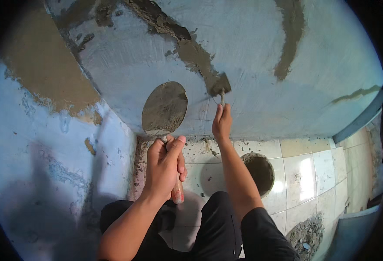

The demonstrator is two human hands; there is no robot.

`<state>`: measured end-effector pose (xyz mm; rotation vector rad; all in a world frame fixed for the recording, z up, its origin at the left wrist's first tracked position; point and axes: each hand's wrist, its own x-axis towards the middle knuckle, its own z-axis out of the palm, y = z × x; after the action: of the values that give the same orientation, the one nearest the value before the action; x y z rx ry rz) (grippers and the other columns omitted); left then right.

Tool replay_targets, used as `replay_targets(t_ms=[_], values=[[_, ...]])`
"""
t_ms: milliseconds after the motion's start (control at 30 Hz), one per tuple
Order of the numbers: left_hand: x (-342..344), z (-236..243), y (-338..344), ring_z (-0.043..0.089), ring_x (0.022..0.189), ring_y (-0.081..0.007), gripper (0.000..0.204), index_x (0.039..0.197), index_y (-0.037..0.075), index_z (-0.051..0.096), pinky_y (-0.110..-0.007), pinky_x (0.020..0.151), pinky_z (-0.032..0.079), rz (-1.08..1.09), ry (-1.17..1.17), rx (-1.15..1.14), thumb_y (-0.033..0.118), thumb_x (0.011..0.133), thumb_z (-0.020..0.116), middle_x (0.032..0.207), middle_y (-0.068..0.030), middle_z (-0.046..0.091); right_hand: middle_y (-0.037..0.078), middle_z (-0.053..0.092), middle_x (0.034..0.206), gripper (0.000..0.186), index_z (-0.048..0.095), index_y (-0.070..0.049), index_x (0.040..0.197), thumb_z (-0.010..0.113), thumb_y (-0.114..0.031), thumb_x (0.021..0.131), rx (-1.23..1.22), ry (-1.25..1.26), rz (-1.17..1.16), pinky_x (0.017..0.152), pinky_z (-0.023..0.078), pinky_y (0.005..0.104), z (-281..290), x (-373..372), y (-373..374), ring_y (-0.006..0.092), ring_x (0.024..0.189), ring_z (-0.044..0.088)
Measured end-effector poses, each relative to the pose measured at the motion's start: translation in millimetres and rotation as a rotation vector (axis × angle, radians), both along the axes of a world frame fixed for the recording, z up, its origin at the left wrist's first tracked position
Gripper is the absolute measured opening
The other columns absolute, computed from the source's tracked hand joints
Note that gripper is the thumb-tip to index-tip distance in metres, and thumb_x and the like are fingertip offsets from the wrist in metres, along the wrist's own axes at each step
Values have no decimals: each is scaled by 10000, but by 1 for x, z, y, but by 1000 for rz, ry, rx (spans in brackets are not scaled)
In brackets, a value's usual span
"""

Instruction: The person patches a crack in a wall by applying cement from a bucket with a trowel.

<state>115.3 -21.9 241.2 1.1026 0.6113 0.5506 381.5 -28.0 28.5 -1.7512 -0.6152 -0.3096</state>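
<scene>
My left hand (160, 166) is wrapped round the handle of a large oval trowel (165, 106), its blade tilted up in front of the wall and smeared with grey mortar. A worn, reddish handle end sticks out below the fist. My right hand (222, 124) grips a small pointing trowel (220, 85) by its handle. The small blade rests at the lower end of a strip of wet mortar (192, 55) that runs diagonally down the pale blue wall (252, 56).
A round bucket (270, 167) of mortar stands on the tiled floor (302, 174), partly behind my right forearm. Rubble (306, 235) lies lower right. Brown mortar patches the left wall (48, 65); another mortar strip (290, 39) is at upper right. Crumbs dot the tiles along the wall's foot.
</scene>
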Motion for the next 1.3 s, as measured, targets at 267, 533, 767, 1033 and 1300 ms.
replay_targets(t_ms=[267, 533, 767, 1033, 1300], values=[[-6, 3, 3, 412, 434, -105, 318, 814, 153, 399, -258, 391, 361, -10, 60, 43, 244, 1036, 608, 582, -20, 443, 13, 455, 635, 388, 475, -109, 903, 429, -429, 1118, 683, 453, 129, 423, 402, 271, -7, -52, 66, 97, 480, 440], [-14, 2, 11, 430, 479, -81, 264, 847, 142, 415, -254, 370, 388, 18, 32, -6, 198, 1044, 581, 648, 8, 420, 20, 457, 612, 434, 446, -89, 870, 405, -442, 1120, 688, 444, 75, 366, 388, 285, 13, -49, 101, 114, 409, 416], [-12, 9, 15, 427, 494, -82, 250, 862, 142, 414, -253, 367, 378, 43, 31, 5, 201, 1047, 571, 705, 20, 394, 23, 457, 610, 456, 434, -96, 820, 425, -442, 1118, 723, 539, 0, 411, 414, 304, 56, -78, 134, 113, 459, 469], [-8, 16, 2, 427, 449, -93, 287, 823, 132, 414, -269, 377, 386, 100, 41, 38, 197, 1052, 574, 571, -16, 435, 251, 610, 722, 307, 541, -45, 955, 559, -334, 1058, 216, 54, 295, 586, 437, 525, 78, -117, 127, 493, 669, 579], [-20, 17, 0, 419, 452, -90, 283, 826, 137, 409, -274, 381, 388, 120, 21, -3, 190, 1049, 574, 575, -14, 434, 129, 508, 632, 301, 493, -46, 947, 515, -308, 1093, 371, 221, 115, 541, 383, 440, 61, -106, 89, 294, 560, 494]])
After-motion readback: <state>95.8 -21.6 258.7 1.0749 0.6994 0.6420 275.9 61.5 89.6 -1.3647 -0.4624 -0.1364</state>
